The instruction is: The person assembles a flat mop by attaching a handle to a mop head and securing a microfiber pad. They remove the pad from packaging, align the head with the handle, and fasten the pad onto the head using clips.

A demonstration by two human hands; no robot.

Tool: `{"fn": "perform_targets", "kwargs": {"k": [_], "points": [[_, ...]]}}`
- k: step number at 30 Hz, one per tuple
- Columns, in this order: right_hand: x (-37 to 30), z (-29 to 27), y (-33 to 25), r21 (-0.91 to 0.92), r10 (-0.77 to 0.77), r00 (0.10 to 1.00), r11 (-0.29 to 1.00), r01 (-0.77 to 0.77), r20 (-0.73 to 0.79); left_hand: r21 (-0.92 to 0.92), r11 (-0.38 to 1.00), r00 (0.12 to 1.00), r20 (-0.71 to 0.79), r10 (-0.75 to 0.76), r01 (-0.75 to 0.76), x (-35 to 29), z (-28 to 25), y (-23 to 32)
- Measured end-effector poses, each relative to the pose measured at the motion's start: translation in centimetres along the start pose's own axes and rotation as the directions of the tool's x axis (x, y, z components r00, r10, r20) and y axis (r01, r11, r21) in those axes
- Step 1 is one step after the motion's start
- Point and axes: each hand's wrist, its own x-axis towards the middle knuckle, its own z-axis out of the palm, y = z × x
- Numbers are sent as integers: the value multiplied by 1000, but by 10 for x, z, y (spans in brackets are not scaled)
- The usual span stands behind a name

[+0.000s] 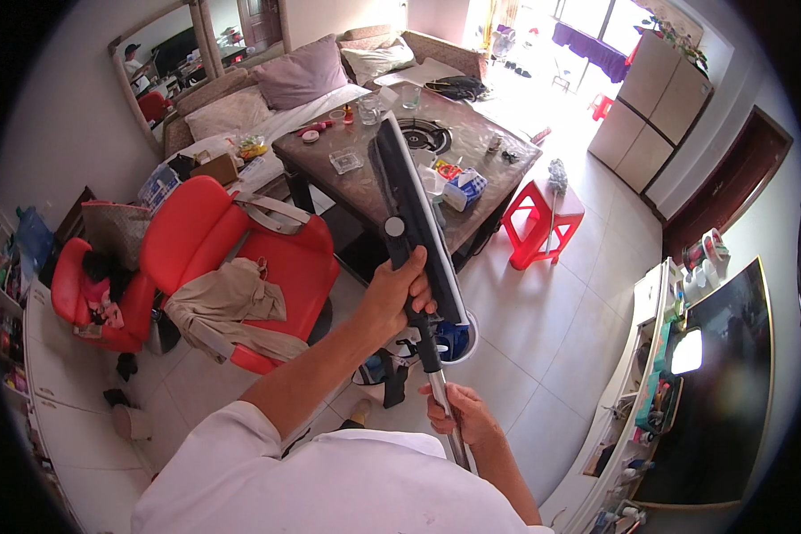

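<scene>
Head view: left hand (399, 289) fingers wrap the long black-and-white flat mop head (416, 222) near its joint; right hand (458, 414) fingers close around the silver metal pole (445, 405) below.

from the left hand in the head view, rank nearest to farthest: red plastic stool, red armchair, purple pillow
From the left hand:
1. Red armchair, just to its left.
2. Red plastic stool, off to the right by the table.
3. Purple pillow, far back on the sofa.
</scene>
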Motion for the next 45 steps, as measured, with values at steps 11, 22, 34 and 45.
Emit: {"fn": "perform_targets", "kwargs": {"k": [11, 22, 34, 45], "points": [[8, 7, 21, -775, -471, 841, 623, 106, -265, 100, 993, 986, -153, 71, -56, -1, 4, 3], [0, 6, 10, -152, -66, 991, 987, 48, -114, 126, 992, 1000, -17, -8, 10, -3, -1, -3], [48, 50, 4, -975, -817, 558, 214, 54, -148, 297, 954, 972, -230, 40, 31, -12, 13, -32], [48, 44, 7, -985, -833, 542, 161, 54, -106, 329, 944, 974, -222, 41, 35, -12, 13, -31]]}}
